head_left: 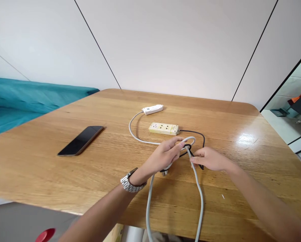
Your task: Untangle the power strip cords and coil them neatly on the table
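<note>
Sofa (27, 97): teal cloth, far left.
Phone (81, 141): flat, black, left.
Table (112, 131): grained wood, white wall (165, 43) behind.
White strip (154, 109), cream strip (162, 128): oblong, middle.
Left hand (167, 152): pinches white cable (200, 191), near middle.
Right hand (209, 158): beside black cable (204, 139); its grip I cannot tell.

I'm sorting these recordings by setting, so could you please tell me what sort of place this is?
Probably an indoor seating area, home or office unclear: a wooden table by a white wall, with what seems a teal sofa alongside.

Homelike room (teal sofa (32, 95), wooden table (52, 174))
</note>
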Tool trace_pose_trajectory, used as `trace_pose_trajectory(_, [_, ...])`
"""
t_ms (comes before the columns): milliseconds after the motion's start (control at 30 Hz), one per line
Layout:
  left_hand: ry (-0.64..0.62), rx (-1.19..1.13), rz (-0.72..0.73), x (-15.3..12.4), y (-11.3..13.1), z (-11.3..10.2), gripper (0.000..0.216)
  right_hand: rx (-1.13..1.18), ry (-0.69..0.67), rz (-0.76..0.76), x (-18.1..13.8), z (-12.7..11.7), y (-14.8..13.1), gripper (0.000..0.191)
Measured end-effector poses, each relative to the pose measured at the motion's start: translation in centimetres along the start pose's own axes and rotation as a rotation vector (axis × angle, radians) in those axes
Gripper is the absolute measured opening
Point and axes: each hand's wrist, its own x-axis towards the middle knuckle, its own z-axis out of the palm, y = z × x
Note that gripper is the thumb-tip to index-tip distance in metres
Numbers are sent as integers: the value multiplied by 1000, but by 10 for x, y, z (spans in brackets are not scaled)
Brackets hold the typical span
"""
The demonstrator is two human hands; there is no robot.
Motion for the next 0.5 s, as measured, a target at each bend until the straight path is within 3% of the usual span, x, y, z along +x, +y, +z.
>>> trace_pose_trajectory(133, [39,107,-82,7,10,0,45,83,80,-62,-2,15,-3,24])
trace_pose_trajectory(267, [-163,135,-145,18,22,-3,48,156,250,-118,2,35,-4,29])
trace_pose_trajectory(400, [-192,36,-168,24,33,-1,40,154,469,-241,9,46,-4,35])
trace_pose_trajectory(500, [-188,-86,-198,22,37,0,39,135,546,-308,11,49,-4,36])
